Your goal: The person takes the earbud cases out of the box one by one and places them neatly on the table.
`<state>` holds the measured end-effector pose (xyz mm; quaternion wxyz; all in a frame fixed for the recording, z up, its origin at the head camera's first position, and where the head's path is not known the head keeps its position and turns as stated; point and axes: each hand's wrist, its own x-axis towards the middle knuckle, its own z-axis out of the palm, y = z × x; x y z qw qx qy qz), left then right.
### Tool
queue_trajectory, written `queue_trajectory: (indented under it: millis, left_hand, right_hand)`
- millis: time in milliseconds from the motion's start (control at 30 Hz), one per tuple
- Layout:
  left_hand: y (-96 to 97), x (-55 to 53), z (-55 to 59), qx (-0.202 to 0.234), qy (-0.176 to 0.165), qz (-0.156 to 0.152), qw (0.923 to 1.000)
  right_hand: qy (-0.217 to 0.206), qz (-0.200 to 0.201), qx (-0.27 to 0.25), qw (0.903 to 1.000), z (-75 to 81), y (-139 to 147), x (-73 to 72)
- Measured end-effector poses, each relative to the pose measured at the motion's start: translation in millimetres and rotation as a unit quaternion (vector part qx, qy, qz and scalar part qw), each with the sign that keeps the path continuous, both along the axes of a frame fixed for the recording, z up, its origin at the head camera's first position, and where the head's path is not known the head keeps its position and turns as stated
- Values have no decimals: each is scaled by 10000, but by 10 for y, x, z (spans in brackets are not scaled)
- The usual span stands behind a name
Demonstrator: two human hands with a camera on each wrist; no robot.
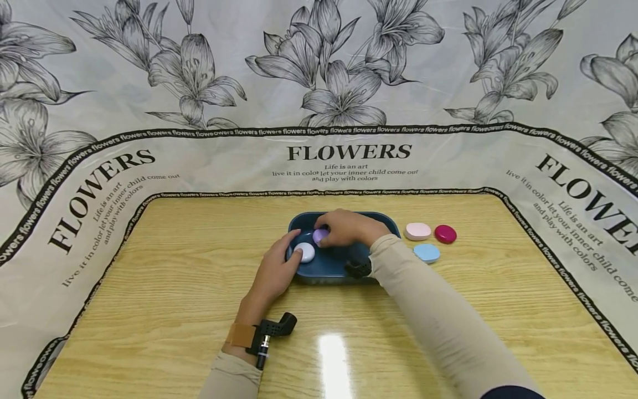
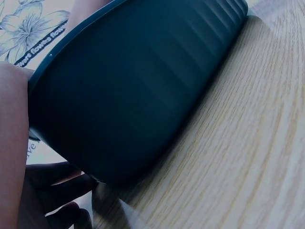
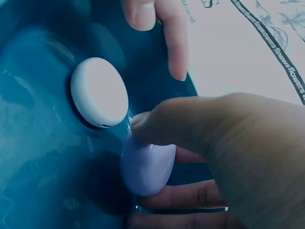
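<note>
On the counter (image 1: pixel 209 310), your left hand (image 1: pixel 276 271) grips the left end of the dark-blue tub (image 1: pixel 324 280), thumb over its rim. Inside, the white disc (image 1: pixel 305 252) lies by that thumb; just beyond, your right hand (image 1: pixel 349 227) pinches the lilac piece (image 3: pixel 147 167). Right of the tub sit the light-blue piece (image 1: pixel 426 253), then the pink piece (image 1: pixel 417 231) and magenta piece (image 1: pixel 446 234).

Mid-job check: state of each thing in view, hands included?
Dark blue tray: upright on table
Purple piece: held, over tray's left half
White piece: in tray, ungripped
Pink piece: on table
Crimson piece: on table
Light blue piece: on table
Left hand: holding tray's left end
Right hand: pinching purple piece
</note>
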<state>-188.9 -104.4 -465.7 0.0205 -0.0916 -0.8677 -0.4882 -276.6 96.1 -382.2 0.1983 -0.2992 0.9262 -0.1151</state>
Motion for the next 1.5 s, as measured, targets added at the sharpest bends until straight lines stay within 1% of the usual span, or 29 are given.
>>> queue_trajectory:
  millis: [200, 333, 433, 567, 800, 1100, 1367, 1500]
  left_hand:
    - [2, -4, 4, 14, -32, 0, 10000]
    - [4, -9, 4, 11, -40, 13, 10000]
    - [3, -8, 2, 5, -44, 8, 10000]
    - [2, -1, 4, 11, -73, 22, 10000]
    - [6, 1, 8, -5, -84, 42, 10000]
    - [14, -1, 5, -53, -116, 62, 9999]
    - [15, -3, -1, -81, -46, 66, 9999]
    - [16, -1, 1, -45, -7, 84, 10000]
  right_hand:
    - [-60, -40, -474, 9989, 11, 75, 0]
    - [-80, -146, -846, 9963, 19, 119, 7]
    - [-43, -196, -1031, 9945, 27, 139, 17]
    - [9, -262, -1200, 9924, 34, 164, 37]
    - [-5, -521, -1451, 9880, 96, 235, 96]
    - [-107, -848, -1858, 9789, 160, 323, 149]
    - [-243, -902, -2175, 9716, 197, 402, 197]
    - [-245, -917, -2373, 9668, 216, 457, 211]
